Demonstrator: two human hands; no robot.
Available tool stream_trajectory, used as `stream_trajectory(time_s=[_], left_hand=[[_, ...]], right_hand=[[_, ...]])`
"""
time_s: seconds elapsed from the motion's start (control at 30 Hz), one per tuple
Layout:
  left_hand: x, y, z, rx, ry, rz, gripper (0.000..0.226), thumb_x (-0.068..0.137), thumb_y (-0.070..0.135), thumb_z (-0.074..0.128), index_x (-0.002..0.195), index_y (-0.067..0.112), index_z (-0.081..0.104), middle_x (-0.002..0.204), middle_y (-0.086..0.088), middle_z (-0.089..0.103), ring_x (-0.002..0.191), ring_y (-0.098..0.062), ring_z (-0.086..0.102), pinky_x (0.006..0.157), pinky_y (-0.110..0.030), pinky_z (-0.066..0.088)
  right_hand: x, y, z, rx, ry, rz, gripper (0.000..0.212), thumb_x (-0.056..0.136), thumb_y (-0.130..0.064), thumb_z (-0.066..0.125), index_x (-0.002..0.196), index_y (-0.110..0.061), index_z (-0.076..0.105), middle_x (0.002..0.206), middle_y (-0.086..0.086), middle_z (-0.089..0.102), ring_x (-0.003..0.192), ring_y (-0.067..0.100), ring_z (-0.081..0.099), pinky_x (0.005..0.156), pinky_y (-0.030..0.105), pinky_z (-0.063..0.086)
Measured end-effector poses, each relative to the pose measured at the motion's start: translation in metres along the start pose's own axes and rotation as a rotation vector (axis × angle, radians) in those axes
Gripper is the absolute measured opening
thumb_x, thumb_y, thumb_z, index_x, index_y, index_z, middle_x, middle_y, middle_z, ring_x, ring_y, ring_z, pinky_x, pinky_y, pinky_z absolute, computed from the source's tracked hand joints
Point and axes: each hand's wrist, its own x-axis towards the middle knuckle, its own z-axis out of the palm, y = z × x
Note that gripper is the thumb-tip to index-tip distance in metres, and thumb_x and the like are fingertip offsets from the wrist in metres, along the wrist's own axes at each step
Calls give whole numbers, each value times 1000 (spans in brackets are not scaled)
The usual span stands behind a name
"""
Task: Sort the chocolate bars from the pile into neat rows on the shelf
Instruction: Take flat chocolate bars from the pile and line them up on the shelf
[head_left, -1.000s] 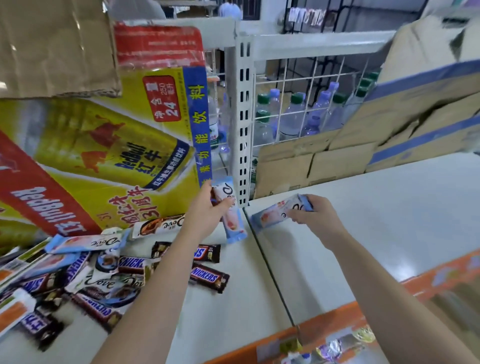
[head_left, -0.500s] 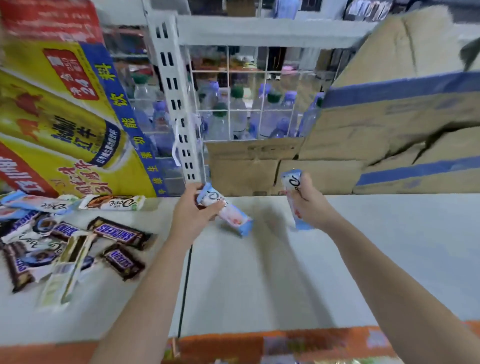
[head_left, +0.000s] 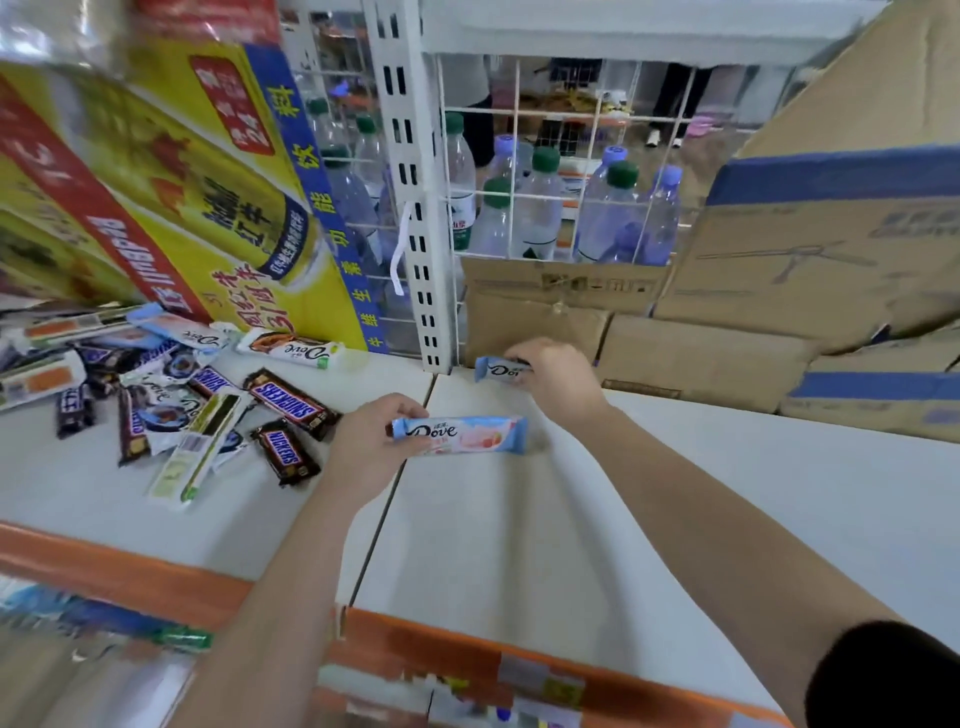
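The left hand (head_left: 371, 441) has turned its light blue Dove chocolate bar (head_left: 462, 435) flat; it now lies sideways on the white shelf (head_left: 519, 545), still pinched at one end. The right hand (head_left: 558, 382) has carried a second blue Dove bar (head_left: 500, 370) to the back, probably gripping it, also sideways.

White shelf (head_left: 649, 519): chocolate pile (head_left: 171, 395) left, cartons (head_left: 727, 358) behind.

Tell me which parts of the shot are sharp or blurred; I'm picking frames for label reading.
Head view: the Dove bar in the left hand reads sharply, the Snickers bars too; the top left corner and bottom edge smear; the shelf post leans with wide-angle distortion.
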Motion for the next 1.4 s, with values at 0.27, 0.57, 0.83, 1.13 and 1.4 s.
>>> stream_trajectory(time_s=[0.27, 0.57, 0.83, 1.13, 1.4], left_hand=[[4, -8, -10, 35, -22, 16, 20, 74, 13, 75, 82, 26, 61, 77, 10, 63, 69, -6, 55, 58, -17, 38], [18, -9, -6, 24, -83, 52, 21, 74, 10, 74, 82, 25, 61, 78, 12, 64, 74, -8, 58, 59, -15, 41], [49, 11, 29, -5, -50, 96, 19, 73, 9, 74, 84, 20, 63, 75, 12, 62, 65, -2, 52, 55, -8, 34], [80, 13, 62, 67, 95, 240, 20, 75, 0, 71, 95, 4, 68, 99, -11, 57, 90, -23, 56, 76, -16, 34], [87, 13, 71, 129, 138, 263, 17, 75, 3, 72, 92, 5, 68, 97, -11, 53, 87, -25, 53, 74, -16, 32]], right_hand=[[6, -10, 17, -154, 106, -83, 47, 60, 15, 62, 98, -12, 70, 79, 10, 68, 78, 31, 61, 61, 27, 42], [-6, -2, 19, -200, 220, -125, 43, 57, 20, 67, 93, -5, 71, 92, 13, 63, 79, 32, 58, 60, 32, 52], [-93, 14, -1, -49, 333, 75, 32, 73, 11, 52, 96, -6, 65, 95, 11, 63, 86, 32, 57, 74, 30, 45], [-132, 20, 4, -11, 229, 107, 12, 85, -6, 55, 92, -9, 64, 92, 3, 60, 82, 26, 54, 74, 35, 48], [-131, 16, 2, -12, 212, 126, 25, 85, -17, 41, 89, -11, 64, 87, 1, 60, 80, 25, 52, 72, 34, 47]])
